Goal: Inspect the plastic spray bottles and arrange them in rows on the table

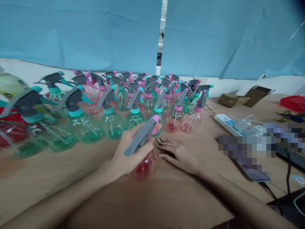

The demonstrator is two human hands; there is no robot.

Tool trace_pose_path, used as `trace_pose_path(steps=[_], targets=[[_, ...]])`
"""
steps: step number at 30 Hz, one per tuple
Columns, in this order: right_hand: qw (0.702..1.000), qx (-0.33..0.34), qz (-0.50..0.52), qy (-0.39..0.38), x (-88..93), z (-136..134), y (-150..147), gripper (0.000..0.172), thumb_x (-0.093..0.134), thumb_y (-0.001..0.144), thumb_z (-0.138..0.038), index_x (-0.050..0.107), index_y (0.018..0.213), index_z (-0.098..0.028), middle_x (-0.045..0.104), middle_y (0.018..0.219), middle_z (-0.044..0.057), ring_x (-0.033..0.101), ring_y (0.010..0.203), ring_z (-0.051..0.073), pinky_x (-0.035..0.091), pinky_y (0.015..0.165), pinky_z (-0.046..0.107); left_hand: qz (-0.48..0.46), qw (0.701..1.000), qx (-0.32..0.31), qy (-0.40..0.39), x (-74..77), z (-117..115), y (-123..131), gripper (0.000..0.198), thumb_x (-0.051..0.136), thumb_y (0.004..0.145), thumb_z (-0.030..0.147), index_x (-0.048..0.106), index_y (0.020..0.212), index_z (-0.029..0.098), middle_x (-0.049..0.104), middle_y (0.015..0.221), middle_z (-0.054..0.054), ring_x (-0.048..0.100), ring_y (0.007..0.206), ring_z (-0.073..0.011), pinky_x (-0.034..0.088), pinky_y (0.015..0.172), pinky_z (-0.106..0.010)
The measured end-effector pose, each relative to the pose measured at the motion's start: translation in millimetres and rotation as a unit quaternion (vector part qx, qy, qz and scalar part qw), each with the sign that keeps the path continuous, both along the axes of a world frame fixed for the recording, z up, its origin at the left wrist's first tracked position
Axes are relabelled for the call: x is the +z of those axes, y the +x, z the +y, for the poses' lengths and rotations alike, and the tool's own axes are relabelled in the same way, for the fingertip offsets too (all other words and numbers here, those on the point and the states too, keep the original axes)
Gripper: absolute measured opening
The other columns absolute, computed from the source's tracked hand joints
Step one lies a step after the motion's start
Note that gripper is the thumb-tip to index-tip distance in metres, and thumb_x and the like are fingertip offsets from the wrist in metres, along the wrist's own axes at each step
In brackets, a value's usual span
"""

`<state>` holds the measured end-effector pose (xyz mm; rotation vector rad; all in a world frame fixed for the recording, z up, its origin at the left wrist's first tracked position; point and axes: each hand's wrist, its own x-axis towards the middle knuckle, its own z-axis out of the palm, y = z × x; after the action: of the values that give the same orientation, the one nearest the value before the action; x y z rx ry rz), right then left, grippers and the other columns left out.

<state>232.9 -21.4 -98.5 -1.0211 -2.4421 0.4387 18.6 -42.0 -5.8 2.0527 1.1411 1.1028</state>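
In front of me my left hand wraps round the neck of a clear pink spray bottle. The bottle has a grey trigger head with a pink nozzle, and its collar is hidden by the fingers. To its right, my right hand lies palm down on the table with its fingers stretched toward the bottle. Just beyond the hands stand green spray bottles with teal collars and pink spray bottles with pink collars, packed in rows.
A white power strip with cables lies on the right of the wooden table, near a phone. Behind it sit an opened cardboard box and a red plastic bag. Blue cloth covers the wall.
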Motion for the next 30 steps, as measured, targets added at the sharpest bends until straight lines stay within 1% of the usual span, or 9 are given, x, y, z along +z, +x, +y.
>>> trace_pose_path(steps=[6, 10, 12, 14, 17, 20, 24, 28, 30], targets=[[1.000, -0.005, -0.013, 0.000, 0.7, 0.1, 0.0, 0.043, 0.045, 0.091, -0.042, 0.049, 0.130, -0.022, 0.052, 0.134, 0.005, 0.039, 0.130, 0.019, 0.032, 0.109, 0.042, -0.009, 1.000, -0.002, 0.001, 0.0, -0.4, 1.3, 0.026, 0.050, 0.075, 0.019, 0.062, 0.098, 0.023, 0.064, 0.080, -0.002, 0.061, 0.070, -0.0170, 0.050, 0.066, -0.029], [1.000, 0.002, -0.008, 0.006, -1.2, 1.1, 0.5, 0.043, 0.045, 0.091, -0.041, 0.049, 0.130, -0.023, 0.051, 0.135, 0.005, 0.039, 0.130, 0.020, 0.032, 0.109, 0.044, -0.017, 1.000, 0.001, -0.004, -0.5, -0.9, 1.8, 0.026, 0.050, 0.076, 0.020, 0.062, 0.098, 0.023, 0.065, 0.084, -0.002, 0.061, 0.073, -0.0167, 0.050, 0.071, -0.031], [1.000, 0.002, -0.006, 0.008, -1.9, 1.4, 0.6, 0.042, 0.045, 0.091, -0.041, 0.050, 0.129, -0.023, 0.051, 0.135, 0.005, 0.040, 0.130, 0.020, 0.033, 0.108, 0.044, -0.014, 1.000, 0.004, -0.002, 0.4, -1.1, 2.0, 0.026, 0.050, 0.075, 0.019, 0.062, 0.097, 0.023, 0.065, 0.082, -0.001, 0.061, 0.072, -0.0160, 0.050, 0.070, -0.029], [1.000, 0.002, -0.005, 0.008, -2.1, 1.4, 0.6, 0.042, 0.045, 0.091, -0.041, 0.050, 0.129, -0.023, 0.051, 0.134, 0.005, 0.040, 0.129, 0.020, 0.033, 0.108, 0.044, -0.004, 1.000, 0.012, 0.011, 2.1, -1.4, 2.4, 0.023, 0.050, 0.073, 0.018, 0.062, 0.092, 0.022, 0.062, 0.075, 0.001, 0.059, 0.068, -0.0154, 0.049, 0.066, -0.028], [1.000, 0.005, -0.005, 0.009, -1.6, 1.3, 0.4, 0.042, 0.045, 0.091, -0.041, 0.050, 0.129, -0.023, 0.052, 0.134, 0.006, 0.040, 0.129, 0.020, 0.033, 0.108, 0.044, 0.009, 0.999, 0.024, 0.026, 4.8, -1.9, 3.3, 0.015, 0.049, 0.072, 0.019, 0.060, 0.082, 0.021, 0.054, 0.064, 0.004, 0.051, 0.058, -0.0133, 0.044, 0.055, -0.025], [1.000, 0.005, 0.001, 0.010, -1.2, 1.2, 0.5, 0.042, 0.045, 0.091, -0.040, 0.050, 0.129, -0.024, 0.052, 0.134, 0.005, 0.040, 0.129, 0.020, 0.033, 0.108, 0.045, 0.007, 0.999, 0.023, 0.021, 5.9, -2.1, 3.7, 0.013, 0.049, 0.073, 0.020, 0.058, 0.082, 0.020, 0.052, 0.062, 0.004, 0.045, 0.054, -0.0117, 0.040, 0.051, -0.024], [1.000, 0.005, 0.007, 0.007, -1.2, 1.2, 0.6, 0.041, 0.046, 0.091, -0.040, 0.050, 0.129, -0.025, 0.052, 0.134, 0.005, 0.041, 0.129, 0.020, 0.033, 0.108, 0.045, -0.003, 1.000, 0.010, 0.022, 4.9, -1.9, 3.2, 0.014, 0.049, 0.073, 0.020, 0.058, 0.084, 0.020, 0.055, 0.070, 0.003, 0.049, 0.060, -0.0131, 0.043, 0.058, -0.026], [1.000, 0.003, 0.004, 0.006, -1.2, 1.0, 0.4, 0.041, 0.046, 0.091, -0.040, 0.050, 0.129, -0.025, 0.052, 0.134, 0.005, 0.040, 0.129, 0.021, 0.033, 0.108, 0.045, -0.005, 1.000, 0.004, 0.013, 3.3, -1.0, 2.4, 0.009, 0.049, 0.074, 0.020, 0.055, 0.081, 0.021, 0.054, 0.071, 0.002, 0.051, 0.064, -0.0143, 0.044, 0.061, -0.027], [1.000, 0.001, 0.003, 0.007, -0.9, 0.7, 0.2, 0.041, 0.046, 0.091, -0.040, 0.050, 0.129, -0.024, 0.052, 0.134, 0.005, 0.040, 0.129, 0.021, 0.033, 0.108, 0.045, -0.012, 1.000, -0.005, 0.002, 2.5, -0.4, 2.0, 0.010, 0.049, 0.075, 0.020, 0.054, 0.083, 0.022, 0.054, 0.074, 0.002, 0.052, 0.067, -0.0149, 0.046, 0.066, -0.028]])
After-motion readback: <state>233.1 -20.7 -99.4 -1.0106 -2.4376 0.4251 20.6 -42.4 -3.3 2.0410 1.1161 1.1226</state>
